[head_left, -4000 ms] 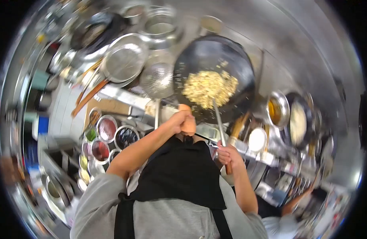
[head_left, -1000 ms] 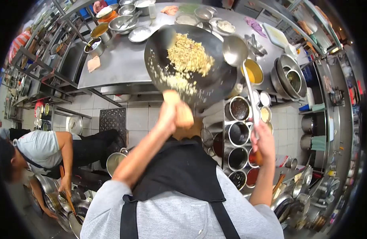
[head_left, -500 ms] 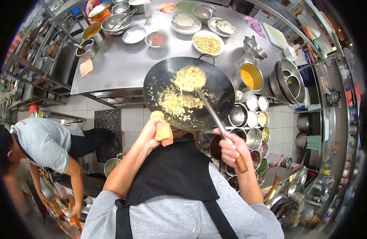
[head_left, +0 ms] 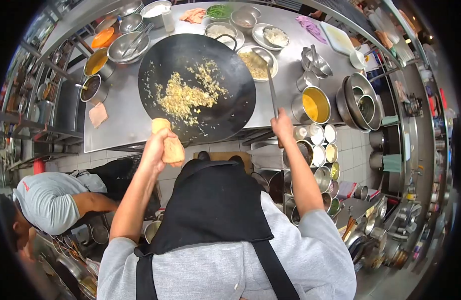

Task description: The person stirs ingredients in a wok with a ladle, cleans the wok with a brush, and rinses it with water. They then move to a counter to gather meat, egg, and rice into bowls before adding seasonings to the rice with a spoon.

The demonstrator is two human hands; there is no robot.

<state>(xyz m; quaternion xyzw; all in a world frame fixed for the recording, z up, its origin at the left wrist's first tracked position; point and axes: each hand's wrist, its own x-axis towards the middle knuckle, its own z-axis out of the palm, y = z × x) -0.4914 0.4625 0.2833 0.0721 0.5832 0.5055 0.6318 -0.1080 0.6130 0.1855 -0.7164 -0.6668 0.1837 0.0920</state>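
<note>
A large black wok point(head_left: 230, 107) is held over the steel table's near edge, with chopped yellowish food point(head_left: 183, 95) spread inside it. My left hand point(head_left: 158, 145) grips a folded orange-tan cloth point(head_left: 173, 150) at the wok's near left rim. In my right hand point(head_left: 282, 126) is the handle of a long metal ladle point(head_left: 273, 92). The ladle's bowl rests at a white plate point(head_left: 275, 67) holding similar chopped food, just right of the wok.
The steel table point(head_left: 110, 135) bears a pot of orange liquid point(head_left: 316, 105), stacked pans point(head_left: 348, 107), metal bowls point(head_left: 128, 48) and a cutting board point(head_left: 337, 38). Several small containers point(head_left: 319, 155) stand at the near right. A co-worker point(head_left: 53, 200) bends at the lower left.
The wok has moved left and farther over the table with my left hand. My right hand has moved the ladle from inside the wok to the plate. The co-worker has shifted.
</note>
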